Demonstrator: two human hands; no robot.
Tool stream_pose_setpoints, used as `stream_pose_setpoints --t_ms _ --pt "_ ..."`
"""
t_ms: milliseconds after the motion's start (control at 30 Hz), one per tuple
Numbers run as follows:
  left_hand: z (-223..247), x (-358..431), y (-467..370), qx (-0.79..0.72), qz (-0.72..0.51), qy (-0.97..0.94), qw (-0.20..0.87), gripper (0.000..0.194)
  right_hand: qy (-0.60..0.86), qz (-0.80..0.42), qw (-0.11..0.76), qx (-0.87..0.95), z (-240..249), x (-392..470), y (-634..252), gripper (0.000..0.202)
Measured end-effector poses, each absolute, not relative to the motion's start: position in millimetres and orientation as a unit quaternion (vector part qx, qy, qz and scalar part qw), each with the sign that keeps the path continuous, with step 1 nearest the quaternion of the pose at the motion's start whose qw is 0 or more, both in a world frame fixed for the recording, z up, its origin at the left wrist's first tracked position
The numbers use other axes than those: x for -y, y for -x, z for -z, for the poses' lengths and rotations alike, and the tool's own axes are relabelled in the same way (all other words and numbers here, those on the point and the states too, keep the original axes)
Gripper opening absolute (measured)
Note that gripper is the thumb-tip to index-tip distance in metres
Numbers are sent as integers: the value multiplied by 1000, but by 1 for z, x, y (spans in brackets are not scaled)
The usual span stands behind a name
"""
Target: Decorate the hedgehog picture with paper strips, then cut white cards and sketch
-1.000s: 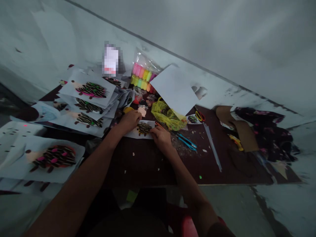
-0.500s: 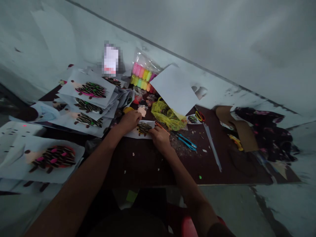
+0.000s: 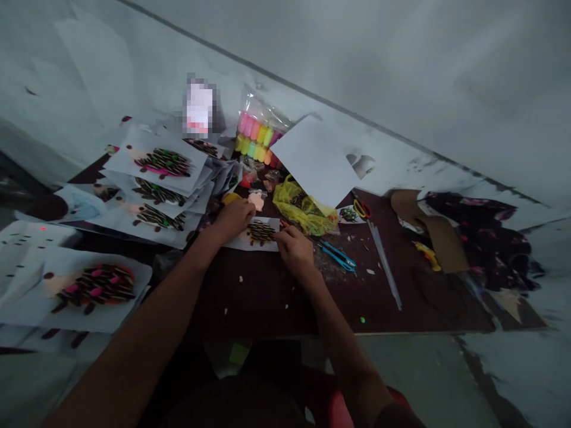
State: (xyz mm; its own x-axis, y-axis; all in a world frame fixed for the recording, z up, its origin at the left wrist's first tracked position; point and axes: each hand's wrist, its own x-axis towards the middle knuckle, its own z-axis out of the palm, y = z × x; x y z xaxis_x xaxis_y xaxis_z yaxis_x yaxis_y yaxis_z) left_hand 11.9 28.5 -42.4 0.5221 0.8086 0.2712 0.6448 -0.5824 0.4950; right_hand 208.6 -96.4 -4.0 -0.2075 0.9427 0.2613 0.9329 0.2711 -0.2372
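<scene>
A small white paper with a hedgehog picture (image 3: 261,233), its body covered in dark stripes, lies flat on the dark brown table. Over its left part rests my left hand (image 3: 237,217), fingers curled down and pressing on the sheet. Beside its fingertips is a lump of peach clay (image 3: 256,200). At the right edge of the picture, my right hand (image 3: 293,245) has thumb and fingers pinched together by the hedgehog's stripes. Whatever sits in that pinch is too small to make out. An orange stick, mostly hidden, shows behind the right fingers.
Stacked hedgehog pictures (image 3: 163,163) fill the left side. Behind are a bag of colourful clay (image 3: 256,137), a yellow plastic bag (image 3: 303,208) and a white sheet (image 3: 316,160). Rightward lie blue thread snips (image 3: 338,257), scissors (image 3: 362,208), clear sticks (image 3: 384,264) and a yellow glue gun (image 3: 427,255).
My right hand has shifted slightly right and turned a little, covering more of the orange stick. My left hand stays on the paper.
</scene>
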Motion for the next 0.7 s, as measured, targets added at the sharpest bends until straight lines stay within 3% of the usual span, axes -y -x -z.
stream_pose_setpoints --t_ms 333,700 --pt "31 -24 -12 -440 -199 -860 165 24 569 22 139 810 10 93 -198 29" --pt "35 -25 -11 -430 -231 -854 178 21 566 42 124 814 15 92 -199 26"
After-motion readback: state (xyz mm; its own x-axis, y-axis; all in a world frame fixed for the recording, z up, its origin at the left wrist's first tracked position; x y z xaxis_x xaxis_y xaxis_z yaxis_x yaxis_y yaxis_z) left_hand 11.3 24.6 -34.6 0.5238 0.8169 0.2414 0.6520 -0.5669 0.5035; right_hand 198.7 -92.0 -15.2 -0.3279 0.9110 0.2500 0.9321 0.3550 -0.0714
